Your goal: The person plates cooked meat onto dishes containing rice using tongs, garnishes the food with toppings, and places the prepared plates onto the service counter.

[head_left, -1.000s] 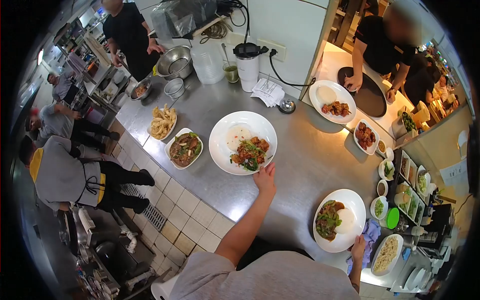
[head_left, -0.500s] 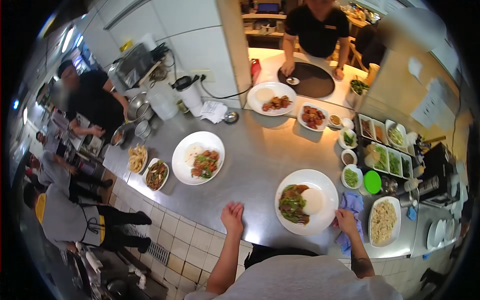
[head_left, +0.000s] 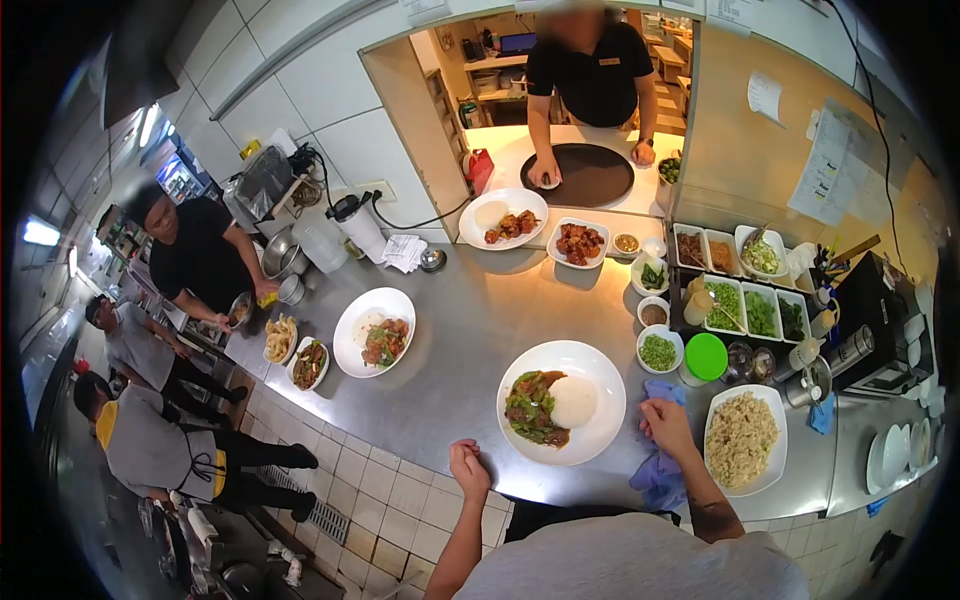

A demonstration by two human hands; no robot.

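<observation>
A round white plate [head_left: 610, 440] with a dome of rice [head_left: 574, 402] and a brown meat-and-greens dish [head_left: 537, 410] lies in front of me on the steel counter. My left hand [head_left: 468, 470] hangs by the counter's front edge, left of this plate, with its fingers curled and nothing visible in them. Right of the plate, my right hand [head_left: 665, 425] is above a blue-purple cloth [head_left: 660, 478], fingers curled in; I see nothing held. Whether it touches the cloth I cannot tell. A white dish [head_left: 778, 440] of fried rice stands right of that hand.
Another rice plate [head_left: 375, 335] and two small dishes stand left. At the pass, a person [head_left: 588, 75] stands behind a dark round tray [head_left: 590, 178], near two filled plates. Topping tubs [head_left: 760, 312] and a green-lidded jar [head_left: 706, 357] are at right. A person in black [head_left: 200, 250] handles a bowl.
My view has shifted. My right hand has drawn away from the plate's rim; the left stays curled. The person at the pass now has a hand on the small white dish at the tray's left.
</observation>
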